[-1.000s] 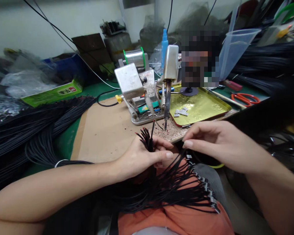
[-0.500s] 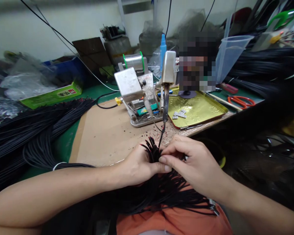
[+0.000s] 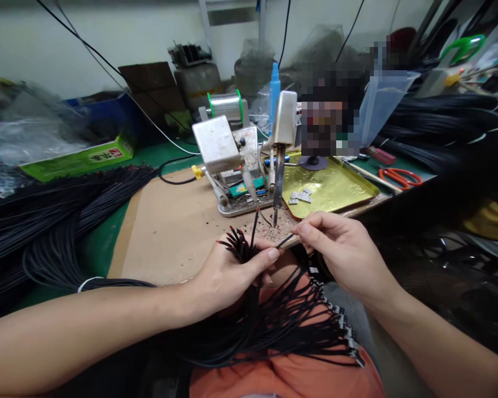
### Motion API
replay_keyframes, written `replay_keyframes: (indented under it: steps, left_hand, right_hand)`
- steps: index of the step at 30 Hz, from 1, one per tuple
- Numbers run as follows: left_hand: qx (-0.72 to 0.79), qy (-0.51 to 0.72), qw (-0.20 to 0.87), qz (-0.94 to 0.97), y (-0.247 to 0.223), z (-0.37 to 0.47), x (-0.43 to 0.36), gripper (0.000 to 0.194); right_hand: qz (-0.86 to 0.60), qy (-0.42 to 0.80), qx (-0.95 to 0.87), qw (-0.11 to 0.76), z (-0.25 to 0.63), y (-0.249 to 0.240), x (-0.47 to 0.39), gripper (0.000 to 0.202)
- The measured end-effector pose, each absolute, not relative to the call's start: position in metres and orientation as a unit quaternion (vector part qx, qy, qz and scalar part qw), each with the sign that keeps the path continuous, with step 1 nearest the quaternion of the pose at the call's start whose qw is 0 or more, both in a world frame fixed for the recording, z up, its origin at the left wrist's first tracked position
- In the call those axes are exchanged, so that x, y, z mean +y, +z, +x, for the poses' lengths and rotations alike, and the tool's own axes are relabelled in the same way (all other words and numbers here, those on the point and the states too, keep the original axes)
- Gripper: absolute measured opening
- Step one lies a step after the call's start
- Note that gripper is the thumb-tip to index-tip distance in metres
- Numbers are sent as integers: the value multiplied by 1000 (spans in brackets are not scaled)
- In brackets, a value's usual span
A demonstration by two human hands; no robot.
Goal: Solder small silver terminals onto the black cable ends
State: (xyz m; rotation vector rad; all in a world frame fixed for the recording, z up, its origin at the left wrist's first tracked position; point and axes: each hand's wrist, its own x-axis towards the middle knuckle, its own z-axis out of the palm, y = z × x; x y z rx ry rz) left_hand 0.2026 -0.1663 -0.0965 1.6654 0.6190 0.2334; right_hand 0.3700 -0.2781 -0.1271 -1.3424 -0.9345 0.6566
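Observation:
My left hand [image 3: 232, 271] is closed around a bundle of black cables [image 3: 241, 247], whose cut ends with red tips fan out above the fist. One cable stands up taller than the others. Between finger and thumb, my right hand [image 3: 331, 237] pinches the end of a single black cable [image 3: 286, 240] that runs out to the right from the left hand. Below both hands, the cables spread over an orange cloth [image 3: 286, 376], with small metal connectors [image 3: 348, 331] at their far ends. Just above the hands hangs a soldering iron [image 3: 278, 177] in a metal fixture [image 3: 218, 145].
A gold tray [image 3: 331, 185] holds several small metal pieces. Orange-handled scissors [image 3: 400, 177] lie to its right. Cardboard [image 3: 161, 237] covers the table's front. Black cable bundles [image 3: 66, 221] fill the left side, near a green box [image 3: 78, 159]. A solder spool [image 3: 225, 106] stands behind the fixture.
My right hand has moved right, away from the left hand, drawing one cable end outward. The cable bundle in my left hand has shifted slightly left, and more connectors show on the cloth.

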Motion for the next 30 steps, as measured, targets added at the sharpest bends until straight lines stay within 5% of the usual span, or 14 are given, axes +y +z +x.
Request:
replay_keyframes:
  steps: [6, 20, 30]
  left_hand:
    - [256, 90, 608, 746, -97, 202, -164, 23]
    - [280, 117, 637, 708, -94, 203, -165, 19]
    - [284, 89, 668, 682, -93, 205, -166, 14]
  right_hand:
    - [-582, 390, -412, 583, 370, -118, -284, 17]
    - [-647, 311, -466, 518, 374, -111, -293, 11]
    - [-569, 388, -414, 595, 359, -124, -282, 8]
